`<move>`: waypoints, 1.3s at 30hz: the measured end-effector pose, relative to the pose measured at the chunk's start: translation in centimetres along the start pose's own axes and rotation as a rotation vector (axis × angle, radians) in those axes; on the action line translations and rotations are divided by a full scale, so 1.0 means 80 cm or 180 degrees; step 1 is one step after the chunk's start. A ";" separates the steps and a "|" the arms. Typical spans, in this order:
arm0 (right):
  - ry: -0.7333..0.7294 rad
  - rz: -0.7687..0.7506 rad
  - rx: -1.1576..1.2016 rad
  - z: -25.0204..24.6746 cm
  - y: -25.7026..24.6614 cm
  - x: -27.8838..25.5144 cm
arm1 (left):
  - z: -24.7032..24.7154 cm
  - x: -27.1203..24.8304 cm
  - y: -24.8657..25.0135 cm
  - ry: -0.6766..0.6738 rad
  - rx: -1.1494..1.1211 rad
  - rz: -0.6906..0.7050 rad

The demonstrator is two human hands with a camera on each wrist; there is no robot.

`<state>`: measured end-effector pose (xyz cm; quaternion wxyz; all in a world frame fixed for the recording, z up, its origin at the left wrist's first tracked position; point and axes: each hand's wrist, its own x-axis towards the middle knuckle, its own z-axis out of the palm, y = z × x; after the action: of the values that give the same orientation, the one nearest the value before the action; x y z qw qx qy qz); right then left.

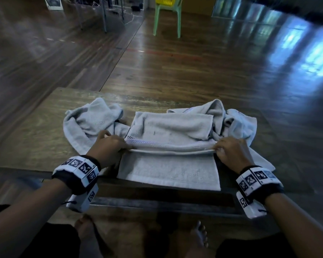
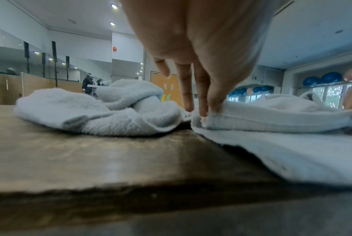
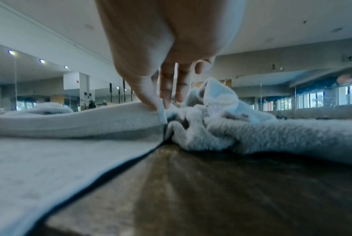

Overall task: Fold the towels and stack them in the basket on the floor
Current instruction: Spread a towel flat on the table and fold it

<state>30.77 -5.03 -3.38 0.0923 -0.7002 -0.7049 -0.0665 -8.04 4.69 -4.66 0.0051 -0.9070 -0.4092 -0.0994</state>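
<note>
A white towel (image 1: 168, 170) lies flat at the near edge of the low wooden table (image 1: 35, 138), its far part doubled over toward me. My left hand (image 1: 126, 146) pinches the left end of that folded edge (image 2: 272, 118), thumb and fingers (image 2: 203, 110) on the cloth. My right hand (image 1: 219, 148) pinches the right end, with the thumb (image 3: 150, 102) on top of the fold (image 3: 90, 118). A crumpled towel (image 1: 90, 120) lies to the left, another crumpled towel (image 1: 235, 121) to the right. No basket on the floor shows in any view.
The table's front edge (image 1: 157, 200) is just above my bare feet (image 1: 199, 237). Beyond the table is polished wood floor (image 1: 175, 67). A green chair (image 1: 167, 17) carrying something yellow stands far back. Desk legs and cables are at the back left.
</note>
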 end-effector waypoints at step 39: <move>-0.0475 -0.0772 0.0382 0.017 0.009 -0.099 | 0.002 -0.070 0.018 0.0158 -0.0151 0.0784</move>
<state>31.49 -12.46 -6.48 0.0726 -0.6062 -0.7918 0.0172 -10.55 -0.37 -5.73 0.0059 -0.9475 -0.2920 -0.1300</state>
